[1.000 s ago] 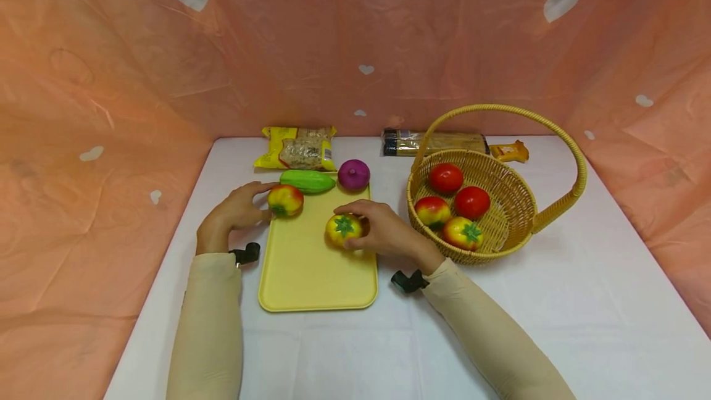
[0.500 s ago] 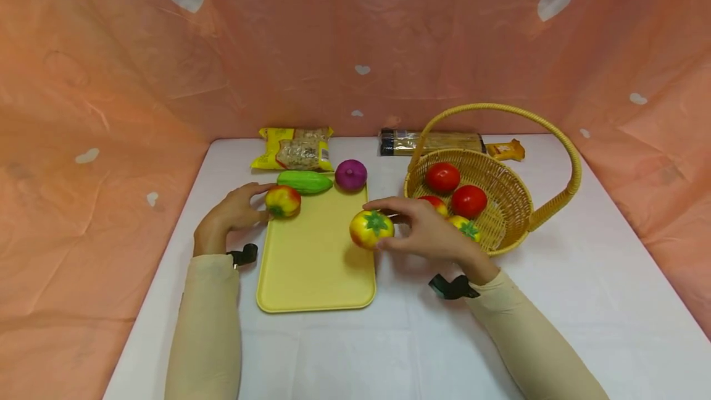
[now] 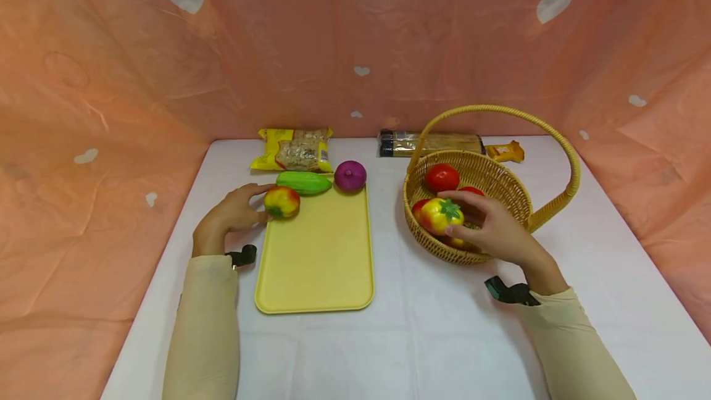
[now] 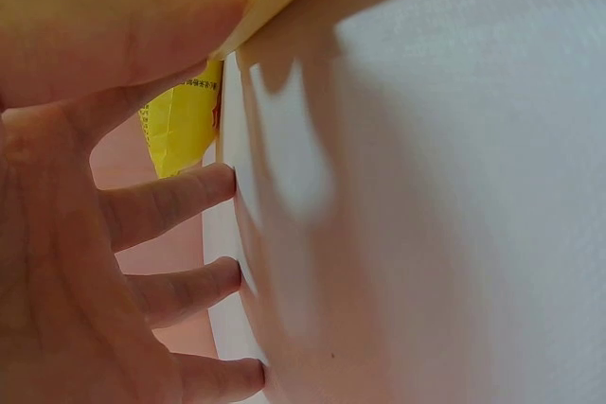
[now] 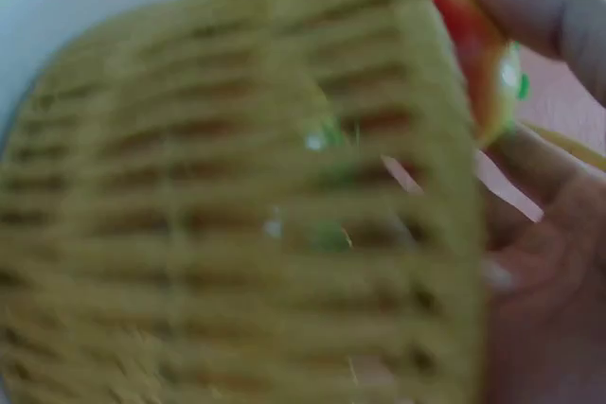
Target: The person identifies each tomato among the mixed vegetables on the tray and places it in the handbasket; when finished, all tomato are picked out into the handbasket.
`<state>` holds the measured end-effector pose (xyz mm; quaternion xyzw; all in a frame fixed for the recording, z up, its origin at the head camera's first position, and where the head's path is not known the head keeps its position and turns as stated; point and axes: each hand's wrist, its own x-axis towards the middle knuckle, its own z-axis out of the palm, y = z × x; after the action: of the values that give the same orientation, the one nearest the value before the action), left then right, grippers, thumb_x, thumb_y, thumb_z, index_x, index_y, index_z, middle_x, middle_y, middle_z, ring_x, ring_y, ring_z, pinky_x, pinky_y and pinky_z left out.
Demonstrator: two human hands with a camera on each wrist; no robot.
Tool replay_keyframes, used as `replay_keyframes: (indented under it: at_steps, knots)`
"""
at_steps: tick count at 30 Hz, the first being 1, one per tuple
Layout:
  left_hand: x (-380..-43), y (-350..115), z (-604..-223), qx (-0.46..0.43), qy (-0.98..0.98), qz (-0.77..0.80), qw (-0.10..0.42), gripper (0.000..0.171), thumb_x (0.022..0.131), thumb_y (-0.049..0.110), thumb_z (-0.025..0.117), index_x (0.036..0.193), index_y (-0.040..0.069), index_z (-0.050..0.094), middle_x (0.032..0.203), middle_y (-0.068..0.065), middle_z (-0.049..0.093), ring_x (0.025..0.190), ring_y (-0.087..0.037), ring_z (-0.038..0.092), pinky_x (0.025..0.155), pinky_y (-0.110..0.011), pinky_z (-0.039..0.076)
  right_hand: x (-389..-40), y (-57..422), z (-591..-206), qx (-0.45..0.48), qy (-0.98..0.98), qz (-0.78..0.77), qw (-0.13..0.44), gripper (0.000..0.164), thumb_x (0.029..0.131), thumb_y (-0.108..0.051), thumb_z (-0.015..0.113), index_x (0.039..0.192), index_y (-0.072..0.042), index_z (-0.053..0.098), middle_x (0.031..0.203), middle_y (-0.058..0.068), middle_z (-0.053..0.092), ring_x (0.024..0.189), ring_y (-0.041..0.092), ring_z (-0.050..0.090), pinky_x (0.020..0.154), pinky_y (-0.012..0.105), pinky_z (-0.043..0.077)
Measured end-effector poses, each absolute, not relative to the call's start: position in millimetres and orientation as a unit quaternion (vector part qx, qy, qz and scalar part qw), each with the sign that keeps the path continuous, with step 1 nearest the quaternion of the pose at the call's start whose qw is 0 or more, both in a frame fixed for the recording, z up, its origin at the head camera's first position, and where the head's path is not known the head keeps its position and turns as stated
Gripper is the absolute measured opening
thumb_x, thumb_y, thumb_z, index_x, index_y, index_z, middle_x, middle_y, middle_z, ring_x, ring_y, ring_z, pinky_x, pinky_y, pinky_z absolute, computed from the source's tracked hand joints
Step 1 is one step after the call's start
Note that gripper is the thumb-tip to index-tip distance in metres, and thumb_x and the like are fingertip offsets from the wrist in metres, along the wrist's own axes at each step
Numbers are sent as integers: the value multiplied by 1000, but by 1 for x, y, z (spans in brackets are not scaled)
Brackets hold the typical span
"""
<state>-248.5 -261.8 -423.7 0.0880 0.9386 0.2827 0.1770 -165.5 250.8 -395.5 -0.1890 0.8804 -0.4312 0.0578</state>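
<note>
In the head view my right hand pinches a yellow-and-red toy fruit with a green leafy top over the wicker basket. Below it in the basket lie red tomatoes and more yellow-red fruit, partly hidden by the hand. The basket's wall covers much of the right wrist view. My left hand rests at the left edge of the yellow tray, fingers spread and thumb at the rim in the left wrist view. Right beside it another yellow-red fruit lies on the tray.
A green cucumber-like vegetable and a purple onion lie at the tray's far end. Behind stand a yellow food bag, a pack of thin sticks or noodles and a small orange packet. The basket's tall handle arches up.
My right hand has lifted the yellow-red fruit off the tray and carried it right, over the basket. The left hand stays at the tray's left edge.
</note>
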Motion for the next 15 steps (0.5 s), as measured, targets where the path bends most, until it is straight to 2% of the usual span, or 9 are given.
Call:
replay_keyframes:
  at_steps: [6,15]
  knots:
    - [-249,-261,-423,82,938,280,185,81,98,22,74,170,12,40,174,-33,29,161,-56,25,130,-75,20,-160,266,-388,-200,911,-357,61,55,98,-20,84,150,-18,67,138,9,73,122,28,71,101,17,55]
    - [-249,-263,-425,86,938,280,185,81,97,22,75,169,10,41,173,-32,32,160,-56,27,130,-74,21,-164,263,-383,-214,931,-290,53,51,94,-24,88,142,-14,73,128,8,76,112,25,70,98,45,61]
